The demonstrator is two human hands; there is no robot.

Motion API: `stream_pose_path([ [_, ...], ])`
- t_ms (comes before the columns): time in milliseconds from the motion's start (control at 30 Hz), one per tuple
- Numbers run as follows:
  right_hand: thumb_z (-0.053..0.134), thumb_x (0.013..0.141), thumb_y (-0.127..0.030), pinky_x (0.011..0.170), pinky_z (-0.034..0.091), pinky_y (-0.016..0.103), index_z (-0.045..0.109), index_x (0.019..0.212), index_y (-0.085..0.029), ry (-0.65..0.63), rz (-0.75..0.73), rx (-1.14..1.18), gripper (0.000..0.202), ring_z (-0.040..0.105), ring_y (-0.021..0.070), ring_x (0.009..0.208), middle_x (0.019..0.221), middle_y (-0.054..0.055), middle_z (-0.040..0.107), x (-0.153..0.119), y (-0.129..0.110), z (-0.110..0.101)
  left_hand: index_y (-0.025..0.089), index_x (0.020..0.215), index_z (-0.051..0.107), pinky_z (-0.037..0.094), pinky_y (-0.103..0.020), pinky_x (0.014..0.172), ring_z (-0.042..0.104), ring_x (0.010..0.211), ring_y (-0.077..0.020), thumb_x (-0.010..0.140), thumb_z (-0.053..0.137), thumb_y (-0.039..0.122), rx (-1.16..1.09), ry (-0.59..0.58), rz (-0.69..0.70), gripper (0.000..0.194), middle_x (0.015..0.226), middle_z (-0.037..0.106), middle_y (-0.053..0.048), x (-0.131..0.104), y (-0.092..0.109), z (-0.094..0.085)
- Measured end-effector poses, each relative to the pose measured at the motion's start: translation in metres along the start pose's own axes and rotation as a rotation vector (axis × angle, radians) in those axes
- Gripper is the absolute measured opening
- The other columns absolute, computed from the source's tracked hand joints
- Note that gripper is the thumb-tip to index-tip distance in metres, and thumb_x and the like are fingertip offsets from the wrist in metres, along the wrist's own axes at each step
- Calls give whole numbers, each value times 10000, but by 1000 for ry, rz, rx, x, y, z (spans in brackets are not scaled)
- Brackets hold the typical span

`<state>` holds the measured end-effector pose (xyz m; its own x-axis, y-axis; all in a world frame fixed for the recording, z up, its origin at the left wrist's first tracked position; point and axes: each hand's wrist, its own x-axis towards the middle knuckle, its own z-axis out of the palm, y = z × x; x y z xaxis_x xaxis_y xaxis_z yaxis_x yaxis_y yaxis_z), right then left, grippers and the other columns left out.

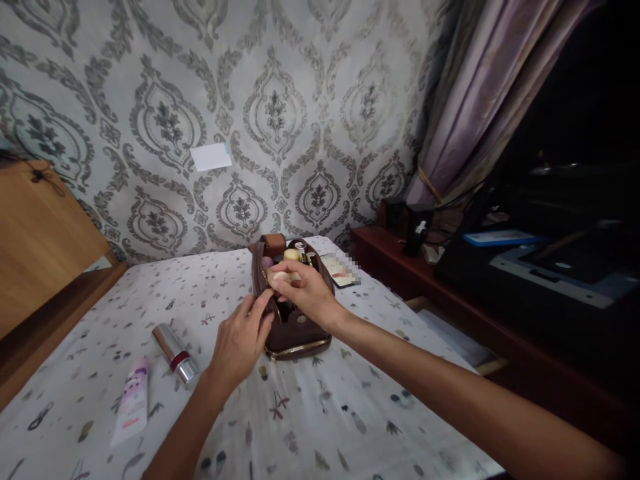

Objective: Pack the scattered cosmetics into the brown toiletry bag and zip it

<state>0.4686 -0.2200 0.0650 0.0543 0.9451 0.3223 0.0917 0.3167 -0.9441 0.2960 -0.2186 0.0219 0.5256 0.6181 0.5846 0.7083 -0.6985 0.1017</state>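
A brown cosmetic bag [299,339] with a gold zipper lies unzipped on the bed or table cover. My right hand [309,293] is over its opening, with the fingers pinching a small, pale, round item [281,279]; its exact kind is unclear. At the bag's near left side, my left hand [243,337] has its bent fingers and thumb on the rim. Inside the far part of the bag sit a yellow round item [291,255], a purplish item [267,263] and small bottles or jars [301,247]. My right hand hides part of the interior.
Left of the bag lie a silver cylinder with a red band [173,350] and a white-and-pink tube [133,403]. A partly blurred card or phone [345,272] is beyond the bag's right side. A wooden panel [47,233] borders the left, a dark red cabinet [383,257] the right.
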Motion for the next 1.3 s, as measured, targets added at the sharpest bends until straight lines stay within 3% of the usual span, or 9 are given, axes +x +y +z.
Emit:
stream_pose_path([
  [133,673,741,-391,461,499,196,644,939,-183,13,-14,-76,288,578,114,623,799,-4,617,2,3,-1,254,1387,418,483,-252,628,655,798,-178,1009,406,264,15,-7,1,379,1013,619,-32,0,0,0],
  [300,684,753,-343,527,490,202,674,872,-178,50,-68,-130,203,572,103,585,738,-13,636,6,13,-2,266,1370,441,480,-239,631,653,799,-165,1009,408,263,13,-20,-5,362,989,615,-22,-1,0,0],
  [467,664,783,-311,538,537,235,726,964,-159,61,-44,-193,245,597,93,579,981,48,644,7,20,-3,269,1376,434,485,-240,635,651,796,-162,1011,403,266,25,-27,4,366,987,608,-21,-1,0,0],
  [700,561,796,-108,469,490,178,744,845,-170,-2,-46,-389,199,573,50,502,897,24,601,0,19,-7,270,1352,468,491,-230,619,652,782,-153,1013,399,267,36,-44,-5,345,999,604,-26,-1,1,-2],
  [933,589,796,-255,458,471,208,704,853,-182,135,-113,-218,147,580,86,520,837,22,622,-2,6,-14,274,1370,451,496,-243,621,652,799,-171,1018,390,271,30,-41,0,358,1005,608,-35,-2,1,-2],
  [1100,603,784,-311,422,455,203,692,851,-165,195,-143,-92,183,593,86,523,914,49,616,-13,-4,-20,287,1411,417,503,-247,645,646,827,-175,1022,385,286,-22,-44,-1,391,1022,602,-39,-3,0,-2],
  [1300,638,763,-342,402,448,208,678,816,-165,225,-90,-29,189,598,100,517,842,33,581,-26,8,-24,315,1469,359,513,-256,662,643,822,-175,1018,380,291,-82,-46,-6,452,1027,593,-36,-4,2,-4],
])
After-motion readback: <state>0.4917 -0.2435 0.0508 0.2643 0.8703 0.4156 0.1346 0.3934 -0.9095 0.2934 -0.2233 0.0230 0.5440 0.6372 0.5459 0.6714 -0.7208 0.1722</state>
